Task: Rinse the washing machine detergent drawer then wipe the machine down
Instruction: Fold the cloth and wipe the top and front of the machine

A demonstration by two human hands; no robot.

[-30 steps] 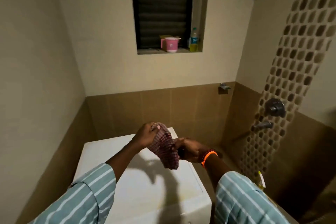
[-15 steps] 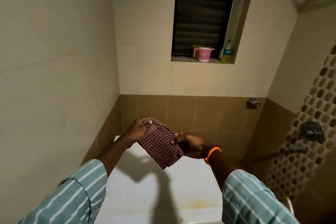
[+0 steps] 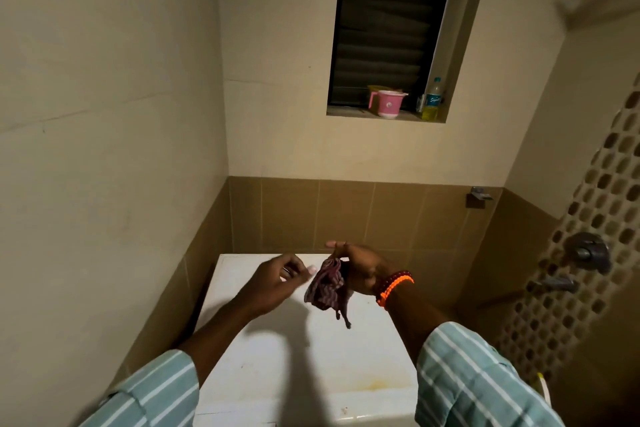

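White top-loading washing machine [image 3: 284,357] fills the lower middle, flat lid up, pushed into the corner of the tan-tiled wall; a yellowish stain sits near its front edge. Both arms in striped teal sleeves reach over it. Right hand [image 3: 363,270], orange bead bracelet at the wrist, pinches a bunched red-and-white checked cloth [image 3: 325,284] between thumb and fingers, the cloth hanging down with its long axis roughly vertical and a loose tail at the bottom, clear of the lid. Left hand [image 3: 277,279] is just beside the cloth on its left, fingers loosely curled with the thumb forward, holding nothing, not touching the fabric as far as I can tell. Key relation: lid lies directly below the cloth, so the right hand is the nearer one for the wipe and likely only needs to drop straight down. Detergent drawer not visible. Small items on the window ledge: pink plastic mug [image 3: 388,104], clear bottle with yellow liquid [image 3: 431,100].
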